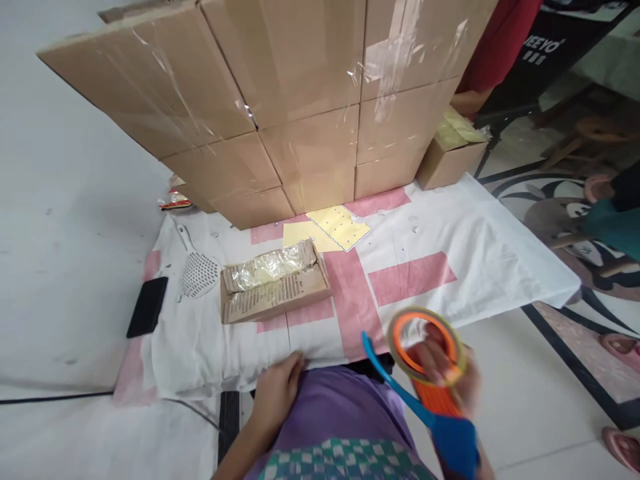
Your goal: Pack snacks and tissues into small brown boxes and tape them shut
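Note:
My right hand (447, 367) grips a blue tape dispenser (454, 440) with a roll of clear tape (390, 337) on an orange core, held off the table's front edge at the right. Some of its fingers reach through the roll's opening. Against the front edge of the table rests my left hand (277, 388), its fingers curled in; what they hold, if anything, is hidden. Beyond it lies a narrow cardboard box (283, 300) with a shiny, yellowish, clear-wrapped item (270, 267) in its open top.
Taped cardboard boxes (310, 153) stand stacked at the back. A slotted skimmer (199, 273) and black phone (147, 307) lie left on the white cloth (495, 253). Yellow sheets (343, 227) lie mid-table. Another open box (453, 160) stands back right, near a person's red sleeve (500, 47).

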### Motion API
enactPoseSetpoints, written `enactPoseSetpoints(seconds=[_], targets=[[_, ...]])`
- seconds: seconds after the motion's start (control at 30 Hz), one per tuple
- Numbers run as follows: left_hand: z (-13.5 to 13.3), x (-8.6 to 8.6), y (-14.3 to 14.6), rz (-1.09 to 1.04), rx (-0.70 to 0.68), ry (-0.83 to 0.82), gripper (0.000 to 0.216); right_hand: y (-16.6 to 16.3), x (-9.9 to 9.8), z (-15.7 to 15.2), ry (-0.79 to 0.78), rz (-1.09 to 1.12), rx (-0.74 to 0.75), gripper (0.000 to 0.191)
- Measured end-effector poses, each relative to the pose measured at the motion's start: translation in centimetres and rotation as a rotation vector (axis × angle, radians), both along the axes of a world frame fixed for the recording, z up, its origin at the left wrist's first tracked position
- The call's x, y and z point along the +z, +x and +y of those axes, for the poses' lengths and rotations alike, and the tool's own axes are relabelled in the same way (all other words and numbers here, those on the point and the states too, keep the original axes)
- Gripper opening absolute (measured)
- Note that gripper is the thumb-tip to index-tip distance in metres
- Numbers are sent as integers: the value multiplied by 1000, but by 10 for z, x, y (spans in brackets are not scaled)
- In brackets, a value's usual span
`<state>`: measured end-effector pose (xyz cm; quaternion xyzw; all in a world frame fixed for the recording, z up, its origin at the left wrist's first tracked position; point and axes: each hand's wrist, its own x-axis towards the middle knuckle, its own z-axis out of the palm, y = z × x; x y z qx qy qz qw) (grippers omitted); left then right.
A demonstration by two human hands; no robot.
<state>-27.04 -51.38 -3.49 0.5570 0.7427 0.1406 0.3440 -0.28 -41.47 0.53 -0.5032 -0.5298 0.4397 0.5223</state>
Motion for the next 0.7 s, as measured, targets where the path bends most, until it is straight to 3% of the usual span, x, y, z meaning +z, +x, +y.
enactPoseSetpoints(seconds=[0.1, 0.2, 0.33, 0.43, 0.57, 0.63, 0.7], targets=[[-3, -5, -10, -306, 136, -70, 33, 29, 0, 13, -110, 169, -188, 42], [18, 8, -6, -570, 310, -57, 41, 19, -14, 64, -92, 220, -402, 31], [56, 33, -12, -656, 436, 111, 45, -30, -31, 142, -44, 227, -242, 24], [69, 49, -25, -646, 462, 219, 44, -54, -42, 174, -54, 190, -88, 25], [70, 60, -35, -650, 517, 297, 42, -45, -55, 182, -141, -76, 4, 42], [67, 64, -35, -653, 539, 308, 41, -33, -49, 175, -76, -297, -144, 48], [64, 66, -34, -654, 548, 313, 40, -32, -28, 161, 92, -419, -263, 48]])
